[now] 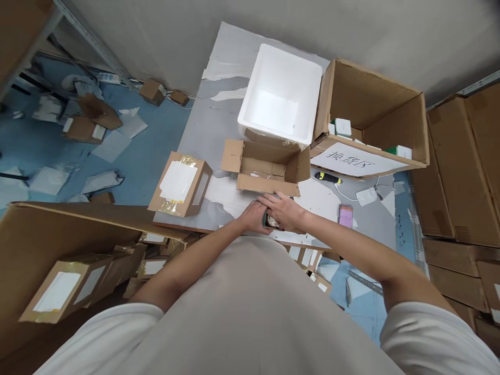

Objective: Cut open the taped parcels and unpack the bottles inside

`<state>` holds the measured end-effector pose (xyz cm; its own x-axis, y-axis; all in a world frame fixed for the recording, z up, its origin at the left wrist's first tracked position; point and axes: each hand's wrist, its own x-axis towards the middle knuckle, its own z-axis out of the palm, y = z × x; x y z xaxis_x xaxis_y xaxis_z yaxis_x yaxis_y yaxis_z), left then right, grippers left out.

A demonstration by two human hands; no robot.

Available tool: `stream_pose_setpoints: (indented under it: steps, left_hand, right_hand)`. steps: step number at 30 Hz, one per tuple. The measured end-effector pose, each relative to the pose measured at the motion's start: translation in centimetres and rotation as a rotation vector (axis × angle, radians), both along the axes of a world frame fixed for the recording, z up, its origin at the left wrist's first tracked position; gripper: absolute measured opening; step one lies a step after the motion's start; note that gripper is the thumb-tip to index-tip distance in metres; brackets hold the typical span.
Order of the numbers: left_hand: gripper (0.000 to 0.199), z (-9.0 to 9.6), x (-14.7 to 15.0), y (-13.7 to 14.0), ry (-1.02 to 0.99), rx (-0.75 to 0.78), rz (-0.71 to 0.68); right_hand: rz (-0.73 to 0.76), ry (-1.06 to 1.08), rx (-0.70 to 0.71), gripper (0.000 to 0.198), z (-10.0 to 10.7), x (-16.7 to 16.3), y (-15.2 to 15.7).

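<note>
Close to the table's front edge, my left hand is closed around the side of a small dark-green box. My right hand is closed over the same box from its right side, with fingers reaching across the top. Something whitish shows inside the small box; the hands cover most of it and I cannot make out what it is. Just beyond the hands stands an open cardboard box, its flaps spread and its inside partly visible.
A taped carton stands at left. Behind are a white foam box and a large labelled carton holding small boxes. A black-and-yellow cutter and a pink item lie right. A big carton with parcels stands lower left.
</note>
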<state>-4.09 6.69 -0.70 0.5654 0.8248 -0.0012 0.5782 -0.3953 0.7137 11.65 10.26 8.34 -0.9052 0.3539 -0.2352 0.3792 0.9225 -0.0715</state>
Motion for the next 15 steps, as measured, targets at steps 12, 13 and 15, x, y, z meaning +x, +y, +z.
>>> stream_pose_setpoints:
  steps: [12,13,15]
  left_hand:
    - [0.075,0.1,-0.4,0.7,-0.056,0.011,0.065]
    - [0.076,0.4,-0.4,0.7,-0.06,0.007,0.067]
    - [0.075,1.0,-0.3,0.8,-0.066,0.007,0.061]
  right_hand:
    - [-0.066,-0.067,-0.192,0.051,6.9,1.3,1.8]
    - [-0.119,-0.066,-0.228,0.052,8.0,1.7,1.7]
    - [-0.19,-0.047,-0.28,0.055,10.0,2.3,1.5]
